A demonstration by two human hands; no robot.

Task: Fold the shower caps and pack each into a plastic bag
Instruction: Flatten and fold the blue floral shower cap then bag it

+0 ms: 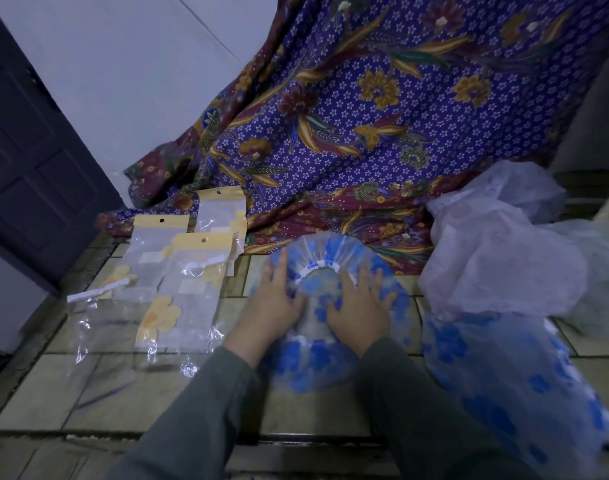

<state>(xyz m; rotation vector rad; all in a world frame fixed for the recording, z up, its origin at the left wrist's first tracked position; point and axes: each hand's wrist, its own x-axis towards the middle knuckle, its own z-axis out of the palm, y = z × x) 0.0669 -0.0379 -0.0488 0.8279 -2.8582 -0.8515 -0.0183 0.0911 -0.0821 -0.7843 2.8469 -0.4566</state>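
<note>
A clear shower cap (pixel 325 258) with blue flowers and a white elastic rim lies spread on the tiled floor in front of me. My left hand (pixel 270 306) presses flat on its left side, fingers straight. My right hand (pixel 360 306) lies flat on its right side, fingers spread. Several clear plastic bags (pixel 178 282) with yellow header cards and yellow flower prints lie to the left. Another blue-flowered cap (pixel 504 375) sits at the right.
A purple batik cloth (pixel 365 116) drapes down behind the cap onto the floor. A heap of white translucent caps or plastic (pixel 497 258) lies at the right. A dark door (pixel 29 150) stands at the left. The tiled floor (pixel 88 403) shows in the foreground.
</note>
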